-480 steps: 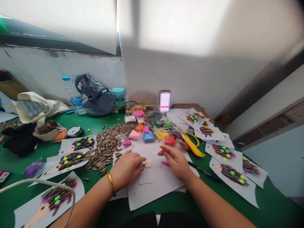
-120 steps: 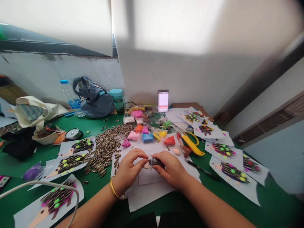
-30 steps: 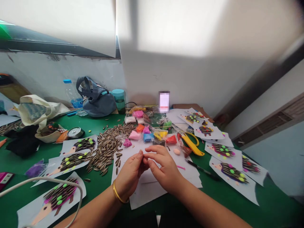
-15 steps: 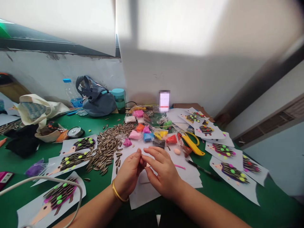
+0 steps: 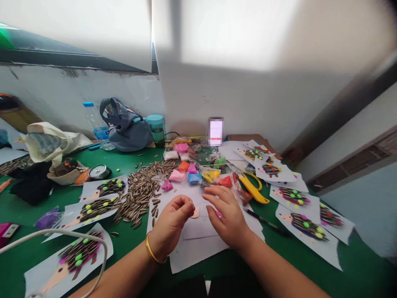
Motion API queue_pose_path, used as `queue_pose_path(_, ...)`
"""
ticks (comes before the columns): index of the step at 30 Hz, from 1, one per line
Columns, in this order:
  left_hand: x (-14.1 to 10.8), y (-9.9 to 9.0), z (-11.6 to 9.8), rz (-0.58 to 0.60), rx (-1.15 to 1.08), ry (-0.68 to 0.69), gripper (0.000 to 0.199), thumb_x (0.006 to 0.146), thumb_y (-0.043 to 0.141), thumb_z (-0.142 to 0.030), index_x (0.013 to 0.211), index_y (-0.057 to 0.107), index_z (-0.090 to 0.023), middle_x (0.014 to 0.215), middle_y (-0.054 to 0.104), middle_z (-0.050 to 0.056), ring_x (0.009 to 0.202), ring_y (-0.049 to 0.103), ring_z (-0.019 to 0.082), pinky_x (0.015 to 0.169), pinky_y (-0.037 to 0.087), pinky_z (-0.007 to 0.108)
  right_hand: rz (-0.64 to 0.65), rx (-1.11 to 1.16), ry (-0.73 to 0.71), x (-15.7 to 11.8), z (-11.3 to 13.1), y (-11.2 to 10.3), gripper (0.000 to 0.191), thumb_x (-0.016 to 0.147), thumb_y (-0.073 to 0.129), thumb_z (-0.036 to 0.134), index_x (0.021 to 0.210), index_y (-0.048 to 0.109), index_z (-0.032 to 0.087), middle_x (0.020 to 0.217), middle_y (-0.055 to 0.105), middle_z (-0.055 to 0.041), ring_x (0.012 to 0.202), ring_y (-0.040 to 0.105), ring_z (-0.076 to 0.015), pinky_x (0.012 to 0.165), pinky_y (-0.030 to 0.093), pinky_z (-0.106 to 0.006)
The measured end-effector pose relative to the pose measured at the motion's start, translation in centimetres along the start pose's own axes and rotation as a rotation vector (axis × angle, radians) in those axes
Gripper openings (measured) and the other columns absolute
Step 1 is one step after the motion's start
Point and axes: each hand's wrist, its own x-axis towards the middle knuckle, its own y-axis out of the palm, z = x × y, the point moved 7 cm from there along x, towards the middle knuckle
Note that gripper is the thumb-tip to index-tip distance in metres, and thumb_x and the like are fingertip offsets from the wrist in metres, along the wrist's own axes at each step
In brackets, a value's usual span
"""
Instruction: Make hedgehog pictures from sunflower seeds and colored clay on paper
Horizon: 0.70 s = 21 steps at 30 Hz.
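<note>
My left hand [image 5: 175, 219], with a gold bangle on its wrist, is closed in a pinch over the paper. Whatever its fingertips hold, if anything, is hidden. To its right my right hand [image 5: 226, 213] hovers with fingers apart and nothing visible in them. Between the hands, a white sheet [image 5: 198, 246] carries a dotted hedgehog-like outline [image 5: 203, 210]. A flat piece of peach clay [image 5: 195, 213] lies on the outline's left end, close to my left fingertips. A bit of magenta clay [image 5: 218, 213] shows beside my right hand, mostly covered by it.
Striped sunflower seeds [image 5: 141, 194] are heaped at left of the sheet. Bagged coloured clay [image 5: 194, 179] lies behind it. Yellow-handled scissors [image 5: 252, 189] and a black pen [image 5: 263, 219] lie right. Finished hedgehog pictures [image 5: 305, 227] flank both sides. A white cable [image 5: 77, 234] crosses the front left.
My hands, close together before, have come apart. The right hand has moved right and opened away from the left, uncovering the drawn outline and the peach clay.
</note>
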Motion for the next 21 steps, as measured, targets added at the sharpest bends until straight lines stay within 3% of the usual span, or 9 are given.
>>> queue_pose_path(7,0.01,0.26,-0.04,0.033,0.087,0.023,0.034,0.082,0.071,-0.048,0.078,0.062,-0.016,0.077,0.055,0.000,0.076,0.049,0.014,0.077,0.042,0.029,-0.002,0.024,-0.053,-0.08,0.36,0.23,0.034,0.089,0.054,0.012,0.120,0.063,0.023,0.121,0.064,-0.0087,0.117,0.054,-0.0267,0.100,0.046,-0.051)
queue_pose_path(13,0.08,0.09,0.49,0.099,0.210,0.021,0.023,0.080,0.075,-0.036,0.081,0.061,-0.017,0.080,0.056,-0.001,0.079,0.050,0.014,0.079,0.040,0.029,-0.002,0.052,-0.057,-0.12,0.39,0.27,0.034,0.088,0.055,0.011,0.119,0.064,0.022,0.119,0.064,-0.0091,0.115,0.054,-0.0263,0.099,0.047,-0.050)
queue_pose_path(18,0.06,0.22,0.29,0.127,0.272,0.059,0.031,0.090,0.062,-0.045,0.079,0.062,-0.017,0.080,0.057,0.001,0.081,0.050,0.015,0.082,0.041,0.032,0.002,0.072,-0.067,-0.17,0.46,0.37,0.035,0.088,0.054,0.009,0.119,0.063,0.022,0.118,0.064,-0.0089,0.114,0.054,-0.0259,0.098,0.047,-0.049)
queue_pose_path(21,0.08,0.17,0.29,0.126,0.289,0.060,0.024,0.082,0.073,-0.038,0.080,0.061,-0.017,0.080,0.056,0.000,0.080,0.050,0.015,0.080,0.040,0.030,-0.004,0.080,-0.070,-0.19,0.51,0.33,0.035,0.088,0.054,0.009,0.120,0.063,0.022,0.118,0.064,-0.0089,0.114,0.054,-0.0259,0.098,0.047,-0.050)
